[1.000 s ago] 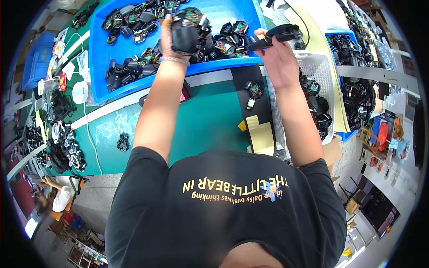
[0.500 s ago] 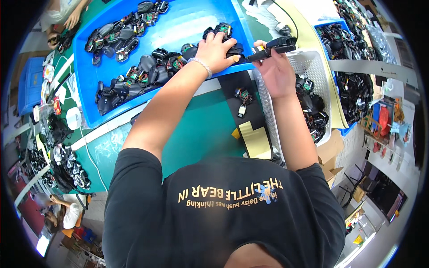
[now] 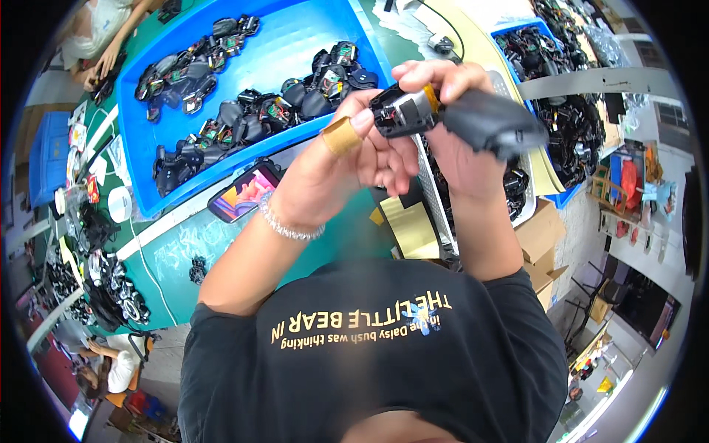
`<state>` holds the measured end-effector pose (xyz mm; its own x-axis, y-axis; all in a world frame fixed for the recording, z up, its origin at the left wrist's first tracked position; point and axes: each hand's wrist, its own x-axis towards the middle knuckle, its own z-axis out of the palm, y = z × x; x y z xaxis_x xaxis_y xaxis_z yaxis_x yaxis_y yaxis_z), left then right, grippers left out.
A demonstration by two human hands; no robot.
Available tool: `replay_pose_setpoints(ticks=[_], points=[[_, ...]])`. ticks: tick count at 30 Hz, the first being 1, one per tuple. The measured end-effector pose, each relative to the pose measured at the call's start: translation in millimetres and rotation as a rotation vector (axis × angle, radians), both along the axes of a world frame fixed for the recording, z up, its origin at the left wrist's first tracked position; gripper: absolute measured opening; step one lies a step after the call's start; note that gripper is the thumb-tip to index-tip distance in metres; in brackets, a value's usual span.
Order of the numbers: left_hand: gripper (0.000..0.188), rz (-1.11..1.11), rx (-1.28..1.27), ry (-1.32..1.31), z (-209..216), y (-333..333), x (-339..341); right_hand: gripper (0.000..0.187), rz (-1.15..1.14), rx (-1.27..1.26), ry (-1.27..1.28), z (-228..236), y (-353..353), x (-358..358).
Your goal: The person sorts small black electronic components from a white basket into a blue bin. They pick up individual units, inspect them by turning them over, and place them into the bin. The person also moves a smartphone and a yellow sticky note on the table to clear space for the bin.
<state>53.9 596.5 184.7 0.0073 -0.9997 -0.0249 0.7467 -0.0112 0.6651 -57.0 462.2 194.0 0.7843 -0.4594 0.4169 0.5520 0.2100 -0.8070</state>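
Observation:
Between my hands, above the near right corner of the blue bin, is an opened black computer mouse. Its open base shows a yellow and silvery inside, and the smooth dark shell beside it is blurred. My left hand, tan tape round the thumb, pinches the left end of the base; its other fingers curl below. My right hand grips from behind and to the right, fingertips over the top near the yellow part. Inside the bin lie several opened black mice with green circuit boards.
A phone with a lit screen lies by the bin's near side. A white basket of black parts stands under my right forearm. Another blue bin of parts is farther right. Yellow paper lies near me. A co-worker's hand is at far left.
My left hand has left the pile in the bin and come to the opened mouse. My right hand has turned the mouse, bringing its open inside into view. The phone is now uncovered.

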Motion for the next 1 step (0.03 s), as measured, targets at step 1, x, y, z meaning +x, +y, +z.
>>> replay_pose_setpoints(ticks=[1], points=[[0.071,-0.037,0.003,0.018,4.8,7.0,1.3,0.015,0.016,-0.003,-0.005,1.9,2.4,2.2]])
